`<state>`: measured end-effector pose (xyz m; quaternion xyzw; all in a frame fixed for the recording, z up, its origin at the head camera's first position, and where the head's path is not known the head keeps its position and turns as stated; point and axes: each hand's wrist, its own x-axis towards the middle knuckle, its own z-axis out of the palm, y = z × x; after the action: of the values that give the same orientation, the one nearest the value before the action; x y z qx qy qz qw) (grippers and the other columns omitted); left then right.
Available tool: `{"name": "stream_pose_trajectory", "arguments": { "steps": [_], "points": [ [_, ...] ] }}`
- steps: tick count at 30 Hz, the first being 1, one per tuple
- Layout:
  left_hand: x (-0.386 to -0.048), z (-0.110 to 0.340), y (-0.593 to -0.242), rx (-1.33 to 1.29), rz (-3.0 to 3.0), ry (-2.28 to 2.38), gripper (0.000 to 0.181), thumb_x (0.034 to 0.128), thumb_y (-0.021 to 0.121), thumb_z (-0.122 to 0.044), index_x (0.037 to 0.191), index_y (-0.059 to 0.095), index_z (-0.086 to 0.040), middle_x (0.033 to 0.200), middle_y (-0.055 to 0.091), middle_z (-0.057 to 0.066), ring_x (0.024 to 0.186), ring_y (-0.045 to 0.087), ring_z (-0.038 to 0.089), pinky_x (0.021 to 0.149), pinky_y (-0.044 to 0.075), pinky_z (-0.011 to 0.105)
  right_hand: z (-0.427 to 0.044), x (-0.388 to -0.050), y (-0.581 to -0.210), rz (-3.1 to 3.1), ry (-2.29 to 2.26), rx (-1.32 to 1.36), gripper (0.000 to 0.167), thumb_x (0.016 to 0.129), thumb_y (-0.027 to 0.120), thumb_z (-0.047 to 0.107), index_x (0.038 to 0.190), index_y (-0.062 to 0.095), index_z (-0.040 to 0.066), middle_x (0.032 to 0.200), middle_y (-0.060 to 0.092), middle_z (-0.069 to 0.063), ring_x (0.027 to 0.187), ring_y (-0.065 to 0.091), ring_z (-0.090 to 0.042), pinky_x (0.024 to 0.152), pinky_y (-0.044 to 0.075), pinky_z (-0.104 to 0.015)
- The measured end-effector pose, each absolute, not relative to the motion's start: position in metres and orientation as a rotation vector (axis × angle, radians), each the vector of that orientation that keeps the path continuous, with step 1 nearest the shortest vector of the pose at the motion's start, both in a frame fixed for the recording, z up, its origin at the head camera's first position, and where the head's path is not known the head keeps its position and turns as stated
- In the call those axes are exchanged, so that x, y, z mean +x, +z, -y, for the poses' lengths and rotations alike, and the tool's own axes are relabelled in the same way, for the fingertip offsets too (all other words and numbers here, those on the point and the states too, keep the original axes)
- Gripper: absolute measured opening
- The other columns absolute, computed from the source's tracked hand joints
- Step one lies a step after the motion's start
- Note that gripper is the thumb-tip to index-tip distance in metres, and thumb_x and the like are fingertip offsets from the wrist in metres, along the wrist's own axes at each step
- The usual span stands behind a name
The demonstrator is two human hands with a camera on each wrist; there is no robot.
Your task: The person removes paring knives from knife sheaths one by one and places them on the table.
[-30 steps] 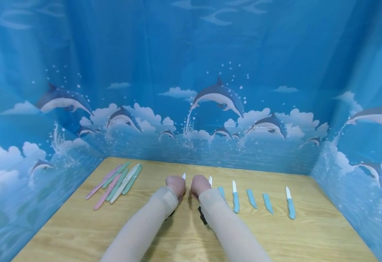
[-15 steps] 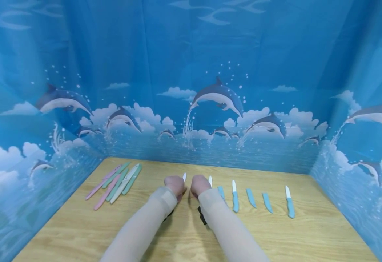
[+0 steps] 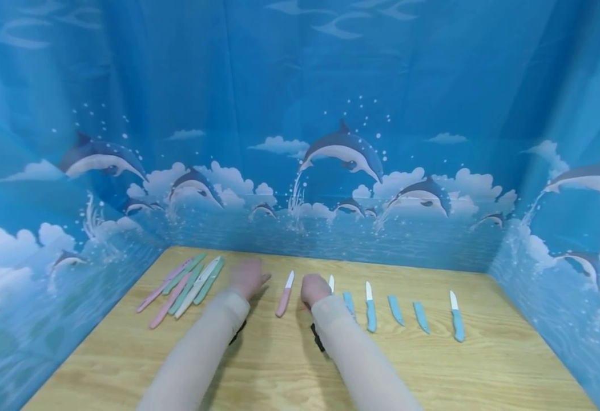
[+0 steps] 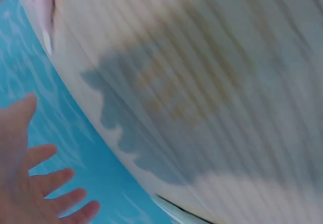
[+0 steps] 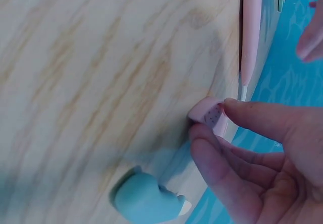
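Grip of the right hand (image 3: 315, 290) was narrow, thumb and finger pinching a hollow pink sheath (image 5: 204, 108) at the bench (image 3: 279, 377); whether it touched the wood could not be told. Just left of it lay a pink-handled knife (image 3: 285, 297) with a bare white blade. Wide, its fingers spread and holding nothing, the left hand's (image 3: 247, 278) grip stood between that knife and a heap of long pink, green and pale pieces (image 3: 197, 288). Beyond the right hand ran a row of 3 blue-handled knives (image 3: 370, 308), 1 partly hidden, and 3 curved light-blue sheaths (image 3: 395, 310).

As far as could be judged, separation was done for the blue sets and nearly so for this pink 1, with all 4 blades uncovered; the heap seemed left over, still bunched together. Behind hung a dolphin-print blue curtain (image 3: 413, 74).
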<state>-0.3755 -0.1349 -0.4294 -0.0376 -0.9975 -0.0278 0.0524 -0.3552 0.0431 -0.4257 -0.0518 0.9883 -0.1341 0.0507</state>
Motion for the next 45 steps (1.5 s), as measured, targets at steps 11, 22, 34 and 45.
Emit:
{"name": "stream_pose_trajectory", "arguments": {
  "steps": [11,22,34,45],
  "points": [
    [-0.349,0.186,-0.43,0.089,3.087,-0.501,0.083,0.0957,0.052,-0.051,0.153,0.017,-0.003,0.157,0.008,0.03,0.142,0.002,0.054,0.113,0.014,0.068,-0.044,-0.356,-0.425,-2.973,-0.43,-0.141,0.019,0.064,0.069,-0.015,0.071,0.064,0.002,0.09,0.067,-0.013,0.068,0.057,-0.022,0.049,0.05,-0.028],
    [-0.34,0.213,-0.433,0.223,3.186,-0.546,0.089,0.0944,0.051,-0.055,0.155,0.008,-0.006,0.157,-0.002,0.031,0.142,-0.003,0.055,0.112,0.01,0.071,-0.043,-0.357,-0.424,-2.964,-0.412,-0.152,0.017,0.066,0.068,-0.016,0.071,0.065,0.001,0.088,0.067,-0.013,0.06,0.056,-0.019,0.044,0.048,-0.025],
    [-0.319,0.223,-0.427,0.335,3.238,-0.542,0.084,0.0984,0.047,-0.049,0.153,0.009,0.002,0.156,-0.001,0.033,0.142,-0.005,0.054,0.112,0.012,0.07,-0.041,-0.356,-0.426,-2.919,-0.46,-0.129,0.017,0.071,0.064,-0.016,0.069,0.062,0.0,0.085,0.065,-0.014,0.049,0.052,-0.016,0.04,0.044,-0.023],
    [-0.336,0.224,-0.439,0.24,3.212,-0.35,0.052,0.1036,0.036,-0.022,0.147,0.029,0.005,0.152,0.018,0.036,0.139,0.012,0.057,0.111,0.019,0.067,-0.043,-0.356,-0.422,-2.943,-0.388,-0.182,0.018,0.066,0.068,-0.016,0.071,0.064,0.001,0.09,0.067,-0.013,0.063,0.056,-0.019,0.045,0.048,-0.025]
  ]
}}
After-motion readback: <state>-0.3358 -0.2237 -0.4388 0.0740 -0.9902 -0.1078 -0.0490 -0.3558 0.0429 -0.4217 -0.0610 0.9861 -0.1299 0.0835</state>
